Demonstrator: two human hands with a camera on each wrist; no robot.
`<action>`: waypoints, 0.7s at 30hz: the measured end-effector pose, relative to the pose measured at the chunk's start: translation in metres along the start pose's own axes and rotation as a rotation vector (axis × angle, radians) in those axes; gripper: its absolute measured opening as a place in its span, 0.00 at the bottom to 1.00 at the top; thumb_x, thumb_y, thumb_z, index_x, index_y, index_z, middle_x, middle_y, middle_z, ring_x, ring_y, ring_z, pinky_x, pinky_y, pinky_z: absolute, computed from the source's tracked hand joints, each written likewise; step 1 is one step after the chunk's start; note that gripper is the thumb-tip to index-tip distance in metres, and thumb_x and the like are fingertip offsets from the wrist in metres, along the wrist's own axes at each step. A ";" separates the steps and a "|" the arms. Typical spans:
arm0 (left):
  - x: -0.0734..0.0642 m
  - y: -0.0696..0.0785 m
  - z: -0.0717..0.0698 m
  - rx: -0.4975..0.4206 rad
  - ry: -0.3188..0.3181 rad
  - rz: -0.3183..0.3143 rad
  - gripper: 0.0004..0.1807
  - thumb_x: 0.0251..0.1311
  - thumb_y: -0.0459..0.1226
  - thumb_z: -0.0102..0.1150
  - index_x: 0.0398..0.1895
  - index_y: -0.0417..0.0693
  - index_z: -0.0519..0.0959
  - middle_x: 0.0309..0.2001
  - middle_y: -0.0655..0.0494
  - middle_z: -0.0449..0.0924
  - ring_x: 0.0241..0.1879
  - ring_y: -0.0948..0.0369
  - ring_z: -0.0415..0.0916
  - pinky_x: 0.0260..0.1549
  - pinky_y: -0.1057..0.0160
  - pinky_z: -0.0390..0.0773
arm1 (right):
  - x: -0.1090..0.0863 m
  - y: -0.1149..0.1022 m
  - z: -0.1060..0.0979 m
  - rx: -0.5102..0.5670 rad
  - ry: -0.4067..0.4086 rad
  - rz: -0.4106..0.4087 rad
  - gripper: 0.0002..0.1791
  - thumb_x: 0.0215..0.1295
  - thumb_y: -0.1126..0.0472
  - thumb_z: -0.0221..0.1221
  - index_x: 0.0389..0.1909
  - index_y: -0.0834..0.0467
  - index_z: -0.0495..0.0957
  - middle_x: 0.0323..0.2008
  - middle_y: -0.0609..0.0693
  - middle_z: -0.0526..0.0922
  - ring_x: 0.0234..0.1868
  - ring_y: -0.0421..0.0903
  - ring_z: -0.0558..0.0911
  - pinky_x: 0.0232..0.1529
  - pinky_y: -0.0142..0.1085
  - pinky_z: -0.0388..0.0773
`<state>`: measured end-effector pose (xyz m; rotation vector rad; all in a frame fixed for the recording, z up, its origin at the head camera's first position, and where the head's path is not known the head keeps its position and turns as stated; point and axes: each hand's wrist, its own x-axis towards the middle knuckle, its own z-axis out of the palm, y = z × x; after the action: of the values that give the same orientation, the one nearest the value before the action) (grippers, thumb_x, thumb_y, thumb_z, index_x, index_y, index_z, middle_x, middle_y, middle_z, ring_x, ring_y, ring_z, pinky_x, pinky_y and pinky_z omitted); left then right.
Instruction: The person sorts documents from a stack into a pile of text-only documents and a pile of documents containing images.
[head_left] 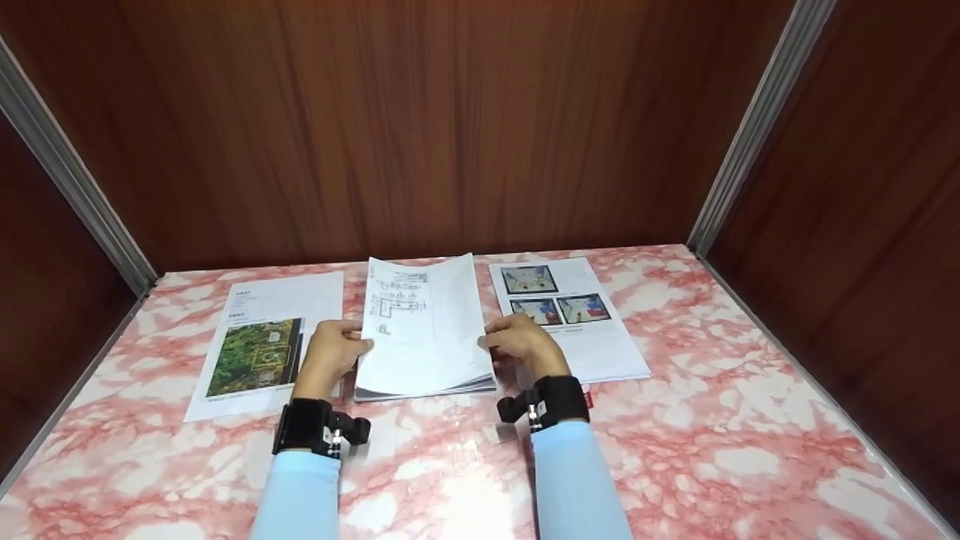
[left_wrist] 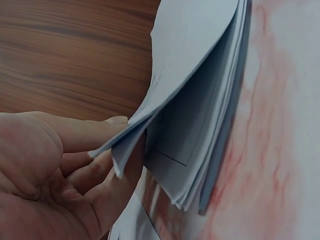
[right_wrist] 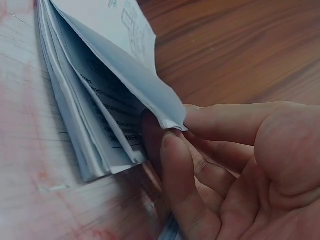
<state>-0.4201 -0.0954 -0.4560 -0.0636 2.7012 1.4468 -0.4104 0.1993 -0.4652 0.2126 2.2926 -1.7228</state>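
Note:
A stack of printed paper sheets [head_left: 424, 322] lies at the middle of the table, its top sheet bearing a line drawing. My left hand [head_left: 334, 351] pinches the left edge of the upper sheets between thumb and fingers. On the opposite side, my right hand [head_left: 523, 341] pinches the right edge. In the left wrist view the pinched sheets [left_wrist: 175, 65] bow up, leaving a gap above the lower sheets [left_wrist: 220, 135]. The right wrist view shows the raised sheets [right_wrist: 115, 60] likewise parted from the pile beneath [right_wrist: 70, 115].
To the left lies a sheet with a green aerial picture [head_left: 255, 356], partly behind my left hand. Papers with three photos [head_left: 592, 349] lie to the right. Dark wood panels [head_left: 450, 135] stand behind and beside the red-and-white marbled table [head_left: 720, 450].

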 end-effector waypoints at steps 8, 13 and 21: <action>0.000 0.000 0.000 0.024 -0.019 -0.041 0.24 0.56 0.35 0.58 0.58 0.41 0.72 0.48 0.42 0.78 0.42 0.54 0.77 0.39 0.61 0.76 | 0.000 0.002 0.000 0.008 0.013 0.021 0.10 0.52 0.65 0.63 0.36 0.62 0.76 0.27 0.50 0.75 0.25 0.44 0.75 0.27 0.34 0.77; 0.000 -0.002 0.000 0.043 -0.033 -0.061 0.26 0.56 0.35 0.59 0.60 0.40 0.70 0.50 0.40 0.77 0.46 0.51 0.76 0.43 0.58 0.75 | -0.001 0.002 0.001 0.013 0.036 0.046 0.16 0.51 0.65 0.64 0.42 0.62 0.76 0.33 0.52 0.77 0.27 0.44 0.77 0.27 0.33 0.78; -0.003 0.001 -0.003 0.057 -0.050 -0.095 0.27 0.56 0.36 0.58 0.60 0.41 0.69 0.55 0.39 0.73 0.52 0.48 0.72 0.48 0.54 0.74 | -0.002 -0.001 -0.002 -0.090 0.052 0.000 0.20 0.52 0.66 0.61 0.49 0.64 0.76 0.29 0.54 0.80 0.26 0.45 0.80 0.29 0.35 0.80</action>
<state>-0.4173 -0.0972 -0.4533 -0.1488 2.6582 1.3271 -0.4096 0.2013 -0.4628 0.2422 2.4004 -1.6280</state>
